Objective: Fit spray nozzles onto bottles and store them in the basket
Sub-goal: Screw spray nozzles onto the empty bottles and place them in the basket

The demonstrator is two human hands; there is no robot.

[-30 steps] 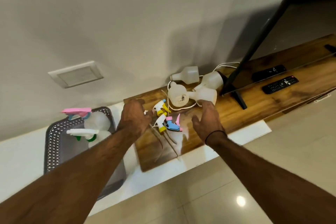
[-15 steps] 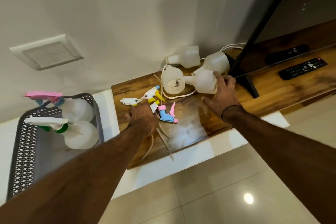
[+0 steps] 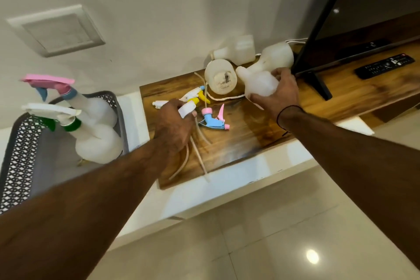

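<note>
My right hand grips a white empty bottle on the wooden shelf. My left hand closes on a white spray nozzle among the loose nozzles. A blue and pink nozzle lies just right of it, a white and yellow one behind it, and another white one to the left. Three more empty bottles lie by the wall. The grey basket at left holds two fitted bottles.
A black TV leg stands just right of the bottles, with a remote further right. A white cable runs along the shelf. A wall plate is above the basket. Tiled floor lies below the white ledge.
My right hand reached back and took hold of a bottle. My left hand moved over the nozzles and closed on a white one. The camera swung closer.
</note>
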